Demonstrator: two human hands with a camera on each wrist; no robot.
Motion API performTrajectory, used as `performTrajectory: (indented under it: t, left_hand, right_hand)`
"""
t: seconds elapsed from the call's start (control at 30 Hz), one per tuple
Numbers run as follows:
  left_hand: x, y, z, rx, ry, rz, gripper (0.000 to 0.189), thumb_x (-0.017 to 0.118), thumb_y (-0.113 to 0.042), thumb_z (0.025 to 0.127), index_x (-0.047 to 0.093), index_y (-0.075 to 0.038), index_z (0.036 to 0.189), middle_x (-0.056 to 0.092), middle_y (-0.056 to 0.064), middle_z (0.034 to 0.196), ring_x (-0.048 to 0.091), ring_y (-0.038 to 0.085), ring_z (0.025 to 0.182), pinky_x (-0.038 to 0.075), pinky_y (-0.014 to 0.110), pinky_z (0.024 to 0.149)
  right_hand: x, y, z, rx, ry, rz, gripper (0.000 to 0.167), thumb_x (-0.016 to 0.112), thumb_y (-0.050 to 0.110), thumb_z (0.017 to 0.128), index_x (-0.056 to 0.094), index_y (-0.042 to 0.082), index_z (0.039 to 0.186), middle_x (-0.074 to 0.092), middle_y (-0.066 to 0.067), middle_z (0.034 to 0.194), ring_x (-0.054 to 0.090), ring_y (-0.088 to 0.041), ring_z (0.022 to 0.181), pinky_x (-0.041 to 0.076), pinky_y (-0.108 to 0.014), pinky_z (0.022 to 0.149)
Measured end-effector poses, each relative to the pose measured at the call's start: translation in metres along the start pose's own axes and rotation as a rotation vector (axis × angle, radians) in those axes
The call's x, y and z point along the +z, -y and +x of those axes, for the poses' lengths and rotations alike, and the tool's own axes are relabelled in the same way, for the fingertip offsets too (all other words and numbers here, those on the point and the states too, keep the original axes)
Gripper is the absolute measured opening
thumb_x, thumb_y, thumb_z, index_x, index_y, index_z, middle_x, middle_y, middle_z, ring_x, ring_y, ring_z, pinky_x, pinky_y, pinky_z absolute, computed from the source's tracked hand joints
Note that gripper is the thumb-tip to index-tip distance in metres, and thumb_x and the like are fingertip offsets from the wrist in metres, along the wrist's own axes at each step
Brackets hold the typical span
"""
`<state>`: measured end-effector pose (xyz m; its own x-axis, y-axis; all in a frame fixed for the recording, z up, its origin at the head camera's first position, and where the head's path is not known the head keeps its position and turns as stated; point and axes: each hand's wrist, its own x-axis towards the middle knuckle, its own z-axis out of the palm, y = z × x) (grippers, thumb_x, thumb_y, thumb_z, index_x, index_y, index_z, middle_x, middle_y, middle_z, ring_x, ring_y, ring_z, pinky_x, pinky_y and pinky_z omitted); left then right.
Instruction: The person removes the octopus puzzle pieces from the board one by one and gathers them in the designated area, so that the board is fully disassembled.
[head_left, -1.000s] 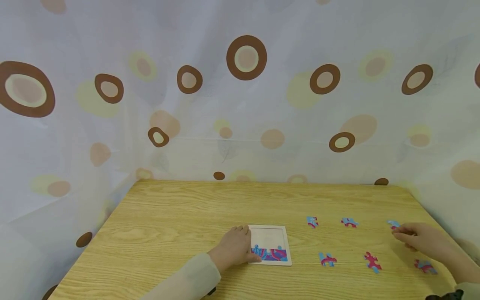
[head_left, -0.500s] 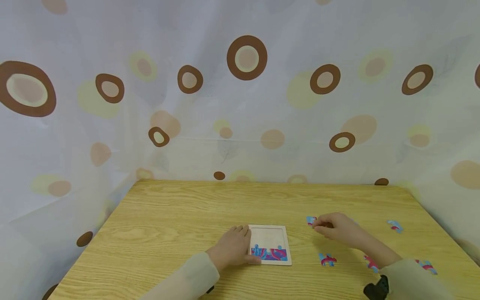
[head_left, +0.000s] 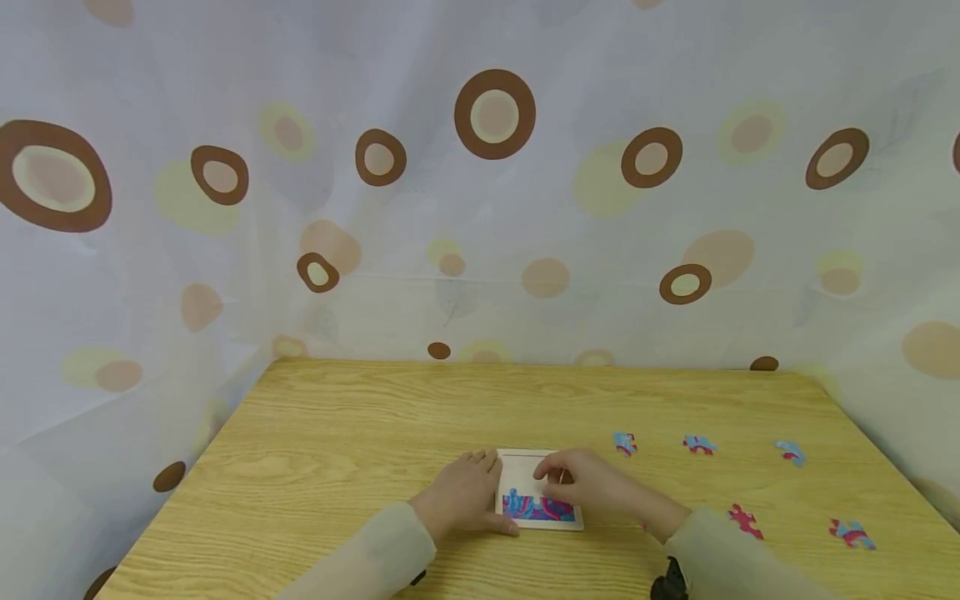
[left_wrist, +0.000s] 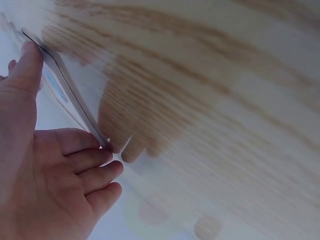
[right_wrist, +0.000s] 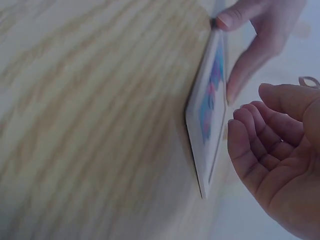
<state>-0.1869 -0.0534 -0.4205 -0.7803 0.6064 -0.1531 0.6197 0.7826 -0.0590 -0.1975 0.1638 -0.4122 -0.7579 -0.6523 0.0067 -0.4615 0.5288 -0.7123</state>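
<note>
A square white puzzle tray (head_left: 525,467) lies on the table in front of me. Joined blue, pink and purple jigsaw pieces (head_left: 517,505) fill its near part; the far part shows bare white. My left hand (head_left: 463,493) rests along the tray's left edge, thumb by the near corner. In the left wrist view its fairly straight fingers (left_wrist: 95,165) touch the tray's side. My right hand (head_left: 592,483) hovers over the tray's right side, thumb and fingers loosely bent and apart. Between them I see nothing held in the right wrist view, where the tray (right_wrist: 202,150) stands edge-on.
Loose jigsaw pieces lie to the right: a blue-red one (head_left: 625,443), another (head_left: 699,445), a pale blue one (head_left: 790,452), a red one (head_left: 745,522) and a mixed one (head_left: 852,533). A further piece is mostly behind my right forearm. A spotted curtain (head_left: 480,208) surrounds the wooden table (head_left: 360,417).
My right hand has swept left from the far-right loose piece, past the others, to above the tray. The loose pieces look unmoved. My left hand stays at the tray.
</note>
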Motion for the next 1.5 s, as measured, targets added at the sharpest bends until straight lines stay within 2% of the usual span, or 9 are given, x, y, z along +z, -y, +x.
performTrajectory:
  t: [0.17, 0.33, 0.6, 0.77, 0.97, 1.27, 1.5]
  left_hand:
    - [0.003, 0.0, 0.0, 0.006, -0.014, 0.008, 0.097, 0.046, -0.074, 0.075, 0.04, 0.001, 0.137, 0.039, 0.013, 0.14, 0.038, 0.023, 0.127, 0.03, 0.034, 0.105]
    - [0.005, 0.0, 0.0, 0.009, -0.029, 0.017, 0.097, 0.045, -0.074, 0.075, 0.04, 0.001, 0.136, 0.04, 0.013, 0.139, 0.038, 0.023, 0.127, 0.031, 0.034, 0.104]
    - [0.004, -0.001, -0.002, 0.011, -0.043, 0.015, 0.097, 0.047, -0.073, 0.075, 0.04, 0.002, 0.136, 0.041, 0.014, 0.139, 0.039, 0.023, 0.126, 0.032, 0.033, 0.104]
    - [0.004, -0.002, -0.003, 0.005, -0.036, 0.009, 0.098, 0.047, -0.073, 0.075, 0.039, 0.002, 0.137, 0.04, 0.014, 0.139, 0.038, 0.023, 0.127, 0.031, 0.033, 0.104]
    - [0.004, -0.002, -0.002, 0.006, -0.029, 0.009, 0.097, 0.046, -0.072, 0.075, 0.039, 0.002, 0.137, 0.04, 0.014, 0.139, 0.038, 0.023, 0.127, 0.03, 0.033, 0.104]
    - [0.002, -0.002, -0.003, 0.011, -0.02, 0.026, 0.097, 0.044, -0.073, 0.076, 0.039, 0.001, 0.138, 0.039, 0.013, 0.14, 0.038, 0.022, 0.127, 0.031, 0.032, 0.104]
    - [0.001, -0.002, -0.003, 0.015, -0.014, 0.015, 0.097, 0.043, -0.073, 0.076, 0.038, 0.001, 0.138, 0.039, 0.013, 0.14, 0.037, 0.022, 0.127, 0.031, 0.032, 0.104]
  right_hand:
    - [0.015, 0.004, 0.007, 0.016, 0.02, 0.007, 0.018, 0.063, 0.005, 0.086, 0.064, -0.001, 0.103, 0.053, 0.006, 0.075, 0.045, -0.006, 0.061, 0.041, -0.022, 0.053]
    - [0.024, 0.007, 0.012, -0.02, 0.032, -0.007, 0.023, 0.064, 0.004, 0.085, 0.062, -0.005, 0.107, 0.053, 0.006, 0.075, 0.046, -0.004, 0.06, 0.044, -0.021, 0.054]
    - [0.031, 0.006, 0.015, -0.048, 0.03, -0.063, 0.034, 0.069, 0.005, 0.081, 0.061, -0.009, 0.111, 0.049, 0.008, 0.074, 0.045, -0.003, 0.064, 0.045, -0.02, 0.058]
    - [0.032, 0.007, 0.014, -0.057, 0.033, -0.076, 0.031, 0.07, 0.006, 0.079, 0.063, -0.006, 0.107, 0.048, 0.007, 0.074, 0.043, -0.003, 0.064, 0.044, -0.02, 0.057]
    - [0.03, 0.007, 0.018, -0.01, 0.036, 0.013, 0.019, 0.066, 0.0, 0.082, 0.06, 0.002, 0.1, 0.051, 0.005, 0.072, 0.045, -0.004, 0.06, 0.042, -0.02, 0.053]
    - [0.025, 0.007, 0.02, 0.049, 0.04, 0.103, 0.016, 0.058, -0.004, 0.085, 0.056, 0.008, 0.095, 0.052, 0.001, 0.072, 0.044, -0.009, 0.055, 0.039, -0.02, 0.048]
    - [0.026, 0.008, 0.02, 0.044, 0.002, 0.125, 0.014, 0.056, -0.004, 0.087, 0.054, 0.01, 0.092, 0.053, 0.0, 0.069, 0.046, -0.011, 0.055, 0.038, -0.022, 0.049]
